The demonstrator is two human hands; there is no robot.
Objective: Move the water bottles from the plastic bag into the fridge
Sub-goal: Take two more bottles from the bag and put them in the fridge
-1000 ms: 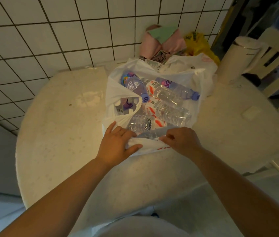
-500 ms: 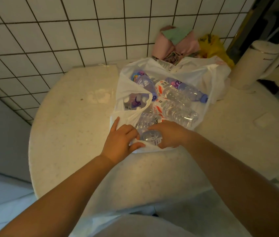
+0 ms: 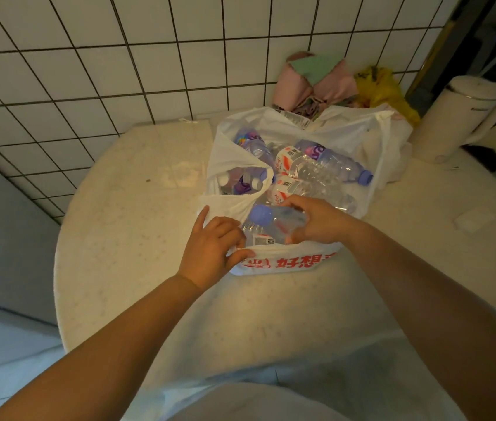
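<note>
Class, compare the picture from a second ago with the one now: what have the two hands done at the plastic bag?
The right hand has gone from the bag's near edge into its mouth, taken a grip on a purple-capped bottle and begun lifting it out. The left hand still holds the plastic bag edge. The other bottles and the table are unchanged.

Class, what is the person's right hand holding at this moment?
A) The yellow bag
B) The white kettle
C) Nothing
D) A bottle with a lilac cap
D: the right hand curls round a bottle with a lilac cap, at the near rim of the bag.
</note>
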